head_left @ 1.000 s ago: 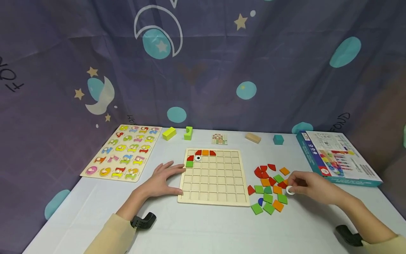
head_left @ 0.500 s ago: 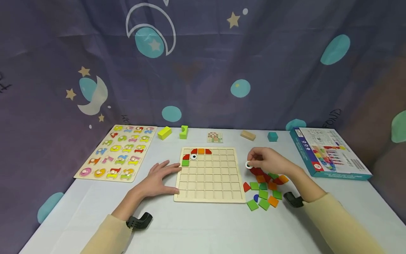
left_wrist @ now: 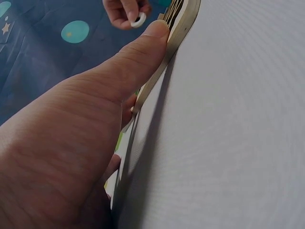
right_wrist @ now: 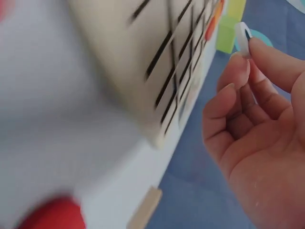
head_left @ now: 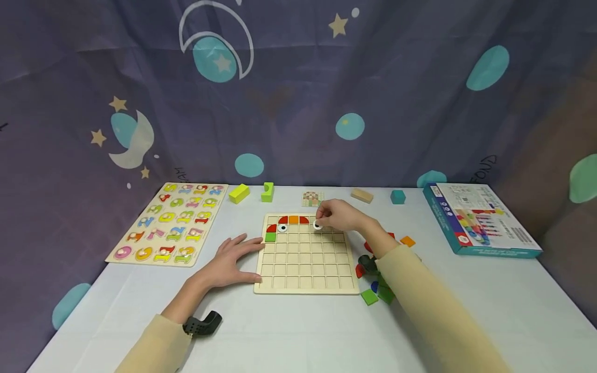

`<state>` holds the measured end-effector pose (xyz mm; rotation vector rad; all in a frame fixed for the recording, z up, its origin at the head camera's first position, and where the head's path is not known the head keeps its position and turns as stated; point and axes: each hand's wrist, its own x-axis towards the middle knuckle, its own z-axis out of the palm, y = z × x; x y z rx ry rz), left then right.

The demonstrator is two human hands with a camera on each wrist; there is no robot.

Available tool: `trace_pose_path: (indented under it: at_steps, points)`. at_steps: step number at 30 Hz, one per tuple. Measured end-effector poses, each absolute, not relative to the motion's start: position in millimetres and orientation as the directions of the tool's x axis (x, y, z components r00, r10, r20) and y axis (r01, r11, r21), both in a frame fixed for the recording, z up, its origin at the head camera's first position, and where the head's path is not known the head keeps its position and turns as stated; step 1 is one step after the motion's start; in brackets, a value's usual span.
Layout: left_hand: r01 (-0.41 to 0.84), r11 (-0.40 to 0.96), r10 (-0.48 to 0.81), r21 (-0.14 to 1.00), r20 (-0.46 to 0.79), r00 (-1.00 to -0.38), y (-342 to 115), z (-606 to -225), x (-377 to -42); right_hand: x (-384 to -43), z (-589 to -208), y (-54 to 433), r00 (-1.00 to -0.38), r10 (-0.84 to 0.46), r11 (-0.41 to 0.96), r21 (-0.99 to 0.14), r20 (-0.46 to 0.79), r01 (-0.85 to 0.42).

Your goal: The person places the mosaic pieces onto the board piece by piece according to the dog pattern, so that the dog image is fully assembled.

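My right hand (head_left: 340,215) pinches a round white eye piece (right_wrist: 243,40) with a dark centre between thumb and fingertip. It hovers above the upper right part of the wooden grid board (head_left: 305,269). A second eye piece (head_left: 282,228) lies in a cell at the board's upper left. Around that one sit red quarter-round pieces (head_left: 304,220), an orange square (head_left: 293,219) and a green square (head_left: 270,237). My left hand (head_left: 230,264) rests against the board's left edge, fingers extended. In the left wrist view its thumb (left_wrist: 143,52) touches the board's rim.
Loose coloured pieces (head_left: 369,297) lie right of the board, partly hidden by my right arm. A number puzzle (head_left: 160,233) stands left. Behind are yellow (head_left: 239,193) and green blocks (head_left: 267,192), a pattern card (head_left: 311,199), a wooden block (head_left: 361,195), a teal cube (head_left: 398,197); a box (head_left: 485,220) lies right.
My right hand has carried the white eye piece from the loose pieces leftward to over the board. My left hand stays at the board's left edge. The head view has shifted slightly.
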<state>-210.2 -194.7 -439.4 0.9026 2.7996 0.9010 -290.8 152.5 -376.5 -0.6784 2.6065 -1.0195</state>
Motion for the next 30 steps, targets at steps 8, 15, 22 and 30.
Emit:
trace_pose_path:
  at_steps: [8,15,22,30]
  points:
    - [0.529,0.653,0.564,0.542,0.118,-0.818,-195.2,-438.3,-211.9,-301.3,-379.0,127.0,-0.865,-0.492,0.644,-0.711,-0.101,-0.284]
    - [0.52,0.659,0.555,0.544,0.116,-0.824,-195.8,-440.0,-210.3,-301.9,-385.1,113.0,-0.874,-0.472,0.682,-0.676,-0.114,-0.28]
    - [0.523,0.653,0.558,0.547,0.119,-0.821,-195.7,-439.1,-210.2,-301.0,-389.1,111.2,-0.893,-0.435,0.724,-0.635,-0.117,-0.27]
    - [0.524,0.655,0.561,0.545,0.115,-0.82,-196.0,-439.5,-210.1,-300.0,-392.1,109.5,-0.893,-0.431,0.762,-0.583,-0.13,-0.283]
